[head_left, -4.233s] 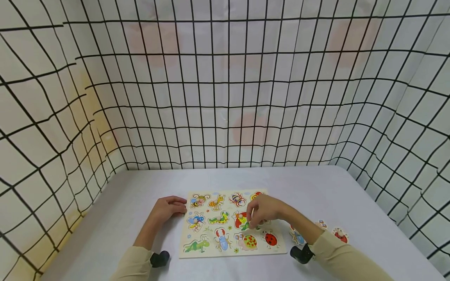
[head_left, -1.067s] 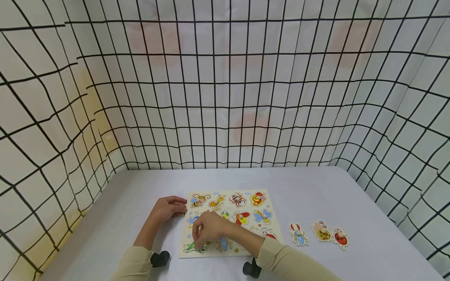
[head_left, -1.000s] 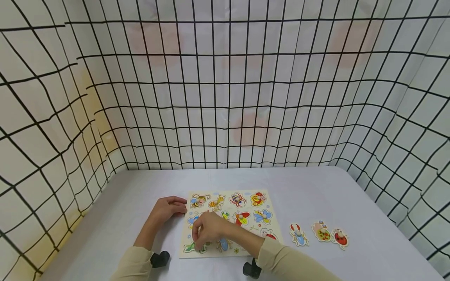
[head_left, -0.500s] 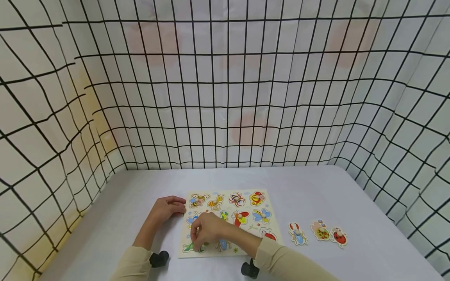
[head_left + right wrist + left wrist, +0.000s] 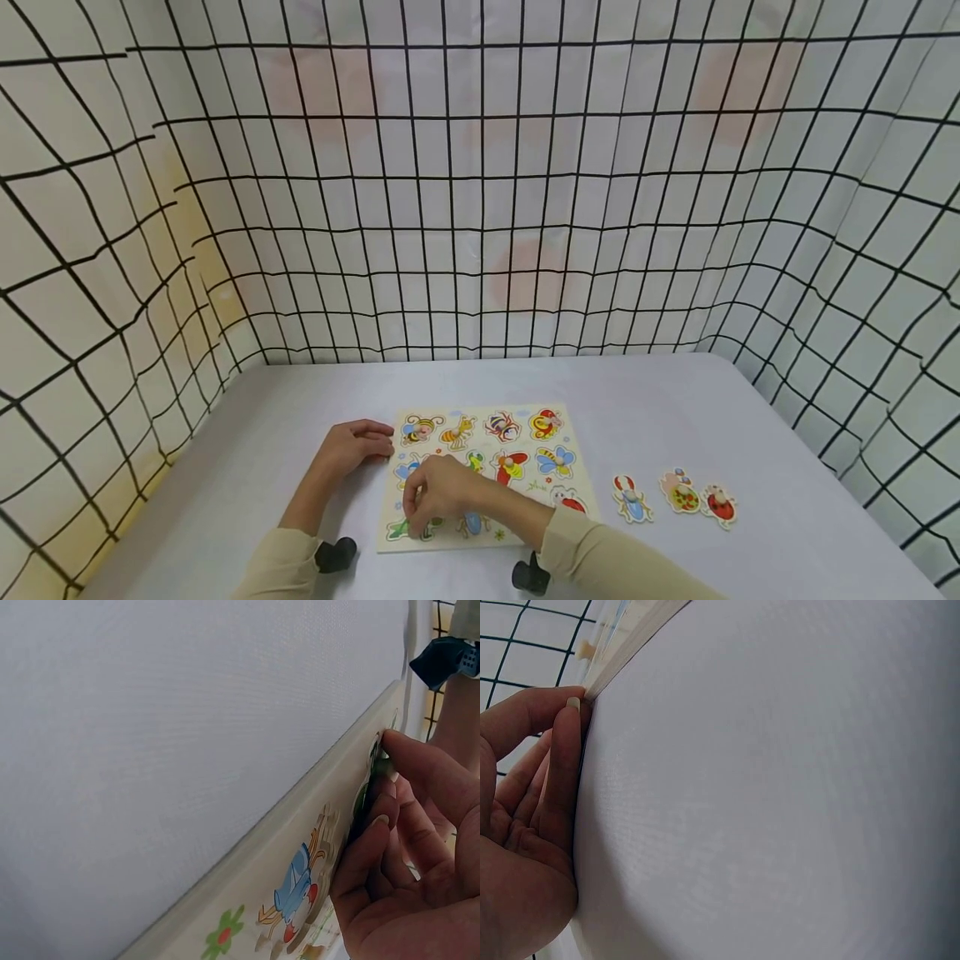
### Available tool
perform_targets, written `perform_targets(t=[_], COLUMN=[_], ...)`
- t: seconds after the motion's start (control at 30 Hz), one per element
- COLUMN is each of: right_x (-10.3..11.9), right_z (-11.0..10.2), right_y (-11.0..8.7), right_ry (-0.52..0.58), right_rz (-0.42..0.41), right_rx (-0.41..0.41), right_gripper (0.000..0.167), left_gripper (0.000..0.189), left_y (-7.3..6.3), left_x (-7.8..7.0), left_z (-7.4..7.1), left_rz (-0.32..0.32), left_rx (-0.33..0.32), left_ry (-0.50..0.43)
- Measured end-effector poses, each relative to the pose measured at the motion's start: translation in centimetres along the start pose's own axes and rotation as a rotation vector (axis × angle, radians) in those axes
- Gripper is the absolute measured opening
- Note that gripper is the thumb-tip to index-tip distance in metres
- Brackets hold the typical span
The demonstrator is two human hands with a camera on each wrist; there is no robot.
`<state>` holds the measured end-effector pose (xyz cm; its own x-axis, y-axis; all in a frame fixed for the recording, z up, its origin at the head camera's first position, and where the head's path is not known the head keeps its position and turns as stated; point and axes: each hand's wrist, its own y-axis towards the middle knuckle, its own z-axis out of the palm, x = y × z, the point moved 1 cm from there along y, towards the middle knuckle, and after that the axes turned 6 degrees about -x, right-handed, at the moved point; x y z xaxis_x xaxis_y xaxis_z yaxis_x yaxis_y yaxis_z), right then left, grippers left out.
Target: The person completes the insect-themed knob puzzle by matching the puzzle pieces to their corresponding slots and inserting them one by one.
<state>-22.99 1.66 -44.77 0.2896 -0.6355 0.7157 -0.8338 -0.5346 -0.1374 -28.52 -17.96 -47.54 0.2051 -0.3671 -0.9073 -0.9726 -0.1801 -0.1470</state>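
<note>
A pale wooden peg puzzle board (image 5: 480,417) with printed insects lies on the white table. My right hand (image 5: 444,487) reaches over its lower left corner. Thumb and fingers pinch a green grasshopper puzzle piece (image 5: 366,791) low over its printed spot; the hand partly hides it. Beside the left edge of the board, my left hand (image 5: 351,448) rests on the table, thumb and index fingertips right at the edge (image 5: 634,645). Near the right hand is the printed blue beetle spot (image 5: 296,877) on the board.
To the right of the board lie three loose pieces: a blue stag beetle (image 5: 632,502), a snail (image 5: 681,493) and a ladybug (image 5: 720,505). The snail and ladybug lie side by side. A black grid net over white cloth (image 5: 480,192) surrounds the table (image 5: 465,383).
Since the oldest frame, my right hand has moved from the board's right middle to its lower left with the grasshopper piece. Over the last second it barely moves. My left hand stays put.
</note>
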Motion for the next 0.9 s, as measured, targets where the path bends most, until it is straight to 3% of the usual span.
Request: perform_targets(t=[0.9], right_x=[0.45], right_z=[-0.2], right_y=[-0.41], right_ry=[0.054], right_rz=[0.021], right_rx=[0.008], right_gripper=[0.017], left_gripper=[0.026], left_y=[-0.11], left_x=[-0.16], left_z=[-0.08], left_rz=[-0.003], left_rx=[0.007], left_ry=[0.003])
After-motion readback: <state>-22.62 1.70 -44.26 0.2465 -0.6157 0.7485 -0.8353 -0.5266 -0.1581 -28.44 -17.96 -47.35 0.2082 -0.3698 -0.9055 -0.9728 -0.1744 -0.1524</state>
